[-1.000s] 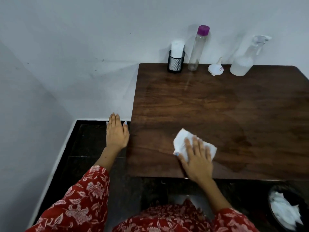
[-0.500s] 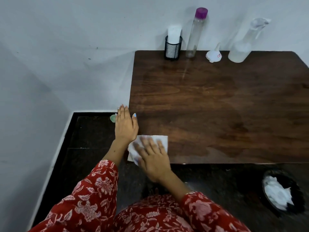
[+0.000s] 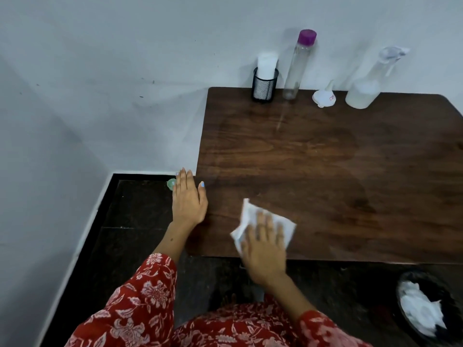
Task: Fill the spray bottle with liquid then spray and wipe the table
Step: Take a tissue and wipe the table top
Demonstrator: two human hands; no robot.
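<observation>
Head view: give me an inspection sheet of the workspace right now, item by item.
Surface: wooden table, darker damp-looking patches at centre and right.
Job's things: spray bottle upright at back right, cloudy liquid inside; white tissue flat near the front edge.
Clutter: funnel, purple-capped bottle, mesh holder with a white roll, all along the back edge.
Grips: right hand presses flat on the tissue, blurred; left hand rests open at the table's left edge.
Cables: nothing seen.
Surroundings: white walls, dark floor, bin of used tissues at lower right, small green object on the floor.
</observation>
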